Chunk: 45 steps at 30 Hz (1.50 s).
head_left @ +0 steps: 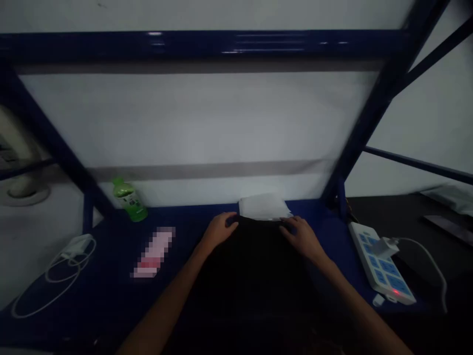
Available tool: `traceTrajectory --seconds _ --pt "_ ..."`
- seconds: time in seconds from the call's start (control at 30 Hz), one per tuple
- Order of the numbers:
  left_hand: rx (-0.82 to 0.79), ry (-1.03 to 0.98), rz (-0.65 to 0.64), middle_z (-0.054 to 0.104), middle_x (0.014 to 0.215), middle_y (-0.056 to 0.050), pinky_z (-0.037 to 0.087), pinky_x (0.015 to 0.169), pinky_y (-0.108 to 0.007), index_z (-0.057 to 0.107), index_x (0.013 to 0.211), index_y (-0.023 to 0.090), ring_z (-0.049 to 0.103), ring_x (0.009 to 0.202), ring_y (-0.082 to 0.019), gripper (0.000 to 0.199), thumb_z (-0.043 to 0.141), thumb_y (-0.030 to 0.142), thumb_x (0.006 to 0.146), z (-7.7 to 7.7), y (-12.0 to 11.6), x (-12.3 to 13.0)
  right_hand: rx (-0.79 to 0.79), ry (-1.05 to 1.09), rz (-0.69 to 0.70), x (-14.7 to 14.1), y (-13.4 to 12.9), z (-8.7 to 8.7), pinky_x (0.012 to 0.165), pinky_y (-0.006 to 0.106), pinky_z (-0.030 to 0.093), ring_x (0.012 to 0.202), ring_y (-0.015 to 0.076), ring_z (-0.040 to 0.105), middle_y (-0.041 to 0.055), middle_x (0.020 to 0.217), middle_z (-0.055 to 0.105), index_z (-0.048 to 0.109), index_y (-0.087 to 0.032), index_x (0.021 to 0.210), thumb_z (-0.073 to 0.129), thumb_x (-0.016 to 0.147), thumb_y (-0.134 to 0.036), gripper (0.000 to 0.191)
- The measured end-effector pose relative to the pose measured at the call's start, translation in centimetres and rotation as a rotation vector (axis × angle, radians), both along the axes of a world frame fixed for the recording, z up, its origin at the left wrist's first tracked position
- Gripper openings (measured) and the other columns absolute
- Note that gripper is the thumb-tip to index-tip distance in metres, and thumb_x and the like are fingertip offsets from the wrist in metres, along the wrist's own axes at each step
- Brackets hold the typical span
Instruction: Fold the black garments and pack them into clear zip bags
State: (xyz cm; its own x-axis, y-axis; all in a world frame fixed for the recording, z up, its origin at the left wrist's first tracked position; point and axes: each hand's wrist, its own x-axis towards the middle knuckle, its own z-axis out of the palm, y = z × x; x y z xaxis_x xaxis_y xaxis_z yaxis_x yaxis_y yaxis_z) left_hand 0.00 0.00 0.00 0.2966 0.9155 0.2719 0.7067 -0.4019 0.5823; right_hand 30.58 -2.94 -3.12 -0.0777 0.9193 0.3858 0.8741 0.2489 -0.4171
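Observation:
A black cloth (258,276) lies spread over the blue surface in front of me. My left hand (220,229) is at its upper left corner, thumb and fingers closed towards the edge. At the upper right corner is my right hand (301,237), its fingertips on the cloth's edge. How much fabric is between the fingers is hard to see in the dim light. Just beyond the cloth's far edge lies a white folded packet (263,206), close to both hands.
A green bottle (130,199) and a blurred pink item (155,252) are on the left, near a white charger with cable (77,245). A power strip (382,266) with a plugged-in adapter lies right. Blue metal bars (207,47) frame the wall.

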Motion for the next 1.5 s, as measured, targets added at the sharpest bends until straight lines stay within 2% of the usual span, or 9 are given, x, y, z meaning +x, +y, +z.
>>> traceTrajectory --seconds 0.23,0.37,0.53,0.77,0.93,1.1,1.2,1.33,1.5 --pt "0.025 -0.026 0.038 0.071 0.101 -0.006 0.051 0.084 -0.035 0.07 0.104 0.02 0.066 0.088 -0.021 0.024 0.065 0.026 0.082 -1.4 2.4 0.8 -0.003 -0.043 -0.016 0.6 0.8 -1.4 0.097 0.046 0.047 0.114 0.03 0.055 0.0101 0.126 0.061 0.075 -0.024 0.105 0.055 0.087 -0.032 0.028" --pt "0.038 -0.069 0.019 0.071 0.095 -0.003 0.052 0.081 -0.032 0.067 0.098 0.02 0.065 0.087 -0.019 0.016 0.062 0.025 0.084 -0.3 1.4 0.2 0.07 0.022 -0.005 0.6 0.1 -0.9 0.099 0.048 0.047 0.118 0.0291 0.054 0.006 0.13 0.062 0.074 -0.026 0.1 0.052 0.087 -0.033 0.027" --pt "0.081 -0.103 -0.155 0.071 0.1 0.0 0.051 0.085 -0.03 0.069 0.1 0.025 0.065 0.092 -0.017 0.019 0.056 0.019 0.087 0.8 -1.1 -1.5 0.162 0.124 0.12 0.6 -2.2 -0.2 0.099 0.046 0.048 0.115 0.0261 0.061 0.0043 0.118 0.07 0.07 -0.027 0.102 0.048 0.088 -0.029 0.027" --pt "0.117 0.214 -0.34 0.072 0.114 0.001 0.048 0.098 -0.039 0.073 0.104 0.029 0.059 0.113 -0.02 0.043 0.047 0.004 0.081 -0.8 -4.3 -3.2 -0.073 -0.168 0.296 0.5 -6.3 -0.8 0.106 0.048 0.044 0.126 0.0252 0.055 0.0033 0.126 0.067 0.067 -0.027 0.12 0.044 0.087 -0.016 0.042" --pt "0.1 0.296 -0.314 0.066 0.127 0.004 0.046 0.103 -0.041 0.07 0.115 0.031 0.057 0.12 -0.021 0.045 0.047 0.007 0.084 -1.5 -5.0 -3.4 -0.228 -0.192 0.33 0.7 -7.5 -1.4 0.115 0.047 0.034 0.142 0.022 0.035 0.002 0.148 0.048 0.052 -0.024 0.14 0.043 0.083 -0.013 0.058" --pt "0.104 0.277 -0.296 0.062 0.134 0.002 0.041 0.108 -0.042 0.064 0.124 0.03 0.053 0.126 -0.02 0.041 0.048 0.014 0.091 -0.4 -6.1 -3.7 -0.2 -0.135 0.341 0.7 -9.0 -1.0 0.118 0.053 0.026 0.146 0.0238 0.024 0.0006 0.154 0.038 0.043 -0.027 0.146 0.042 0.091 -0.02 0.055" --pt "0.072 0.207 -0.311 0.062 0.134 0.0 0.041 0.107 -0.04 0.067 0.119 0.03 0.053 0.125 -0.021 0.029 0.057 0.028 0.092 0.9 -7.9 -4.2 -0.155 -0.106 0.349 0.5 -10.7 -0.1 0.115 0.052 0.034 0.143 0.0263 0.032 0.0008 0.149 0.046 0.054 -0.03 0.137 0.045 0.095 -0.03 0.043" --pt "-0.086 0.185 -0.41 0.065 0.122 -0.002 0.049 0.095 -0.036 0.072 0.1 0.028 0.059 0.113 -0.022 0.026 0.074 0.045 0.08 2.1 -10.5 -5.1 -0.206 -0.138 0.408 0.1 -13.3 0.5 0.108 0.048 0.043 0.13 0.0268 0.051 0.0005 0.133 0.062 0.067 -0.036 0.121 0.052 0.094 -0.043 0.031" --pt "-0.15 0.2 -0.406 0.064 0.123 -0.002 0.048 0.093 -0.035 0.072 0.095 0.028 0.06 0.111 -0.022 0.019 0.073 0.04 0.08 2.0 -11.9 -5.7 -0.258 -0.152 0.415 0.2 -14.7 -0.5 0.108 0.054 0.042 0.129 0.0311 0.052 0.0017 0.135 0.061 0.067 -0.036 0.123 0.056 0.092 -0.047 0.035"
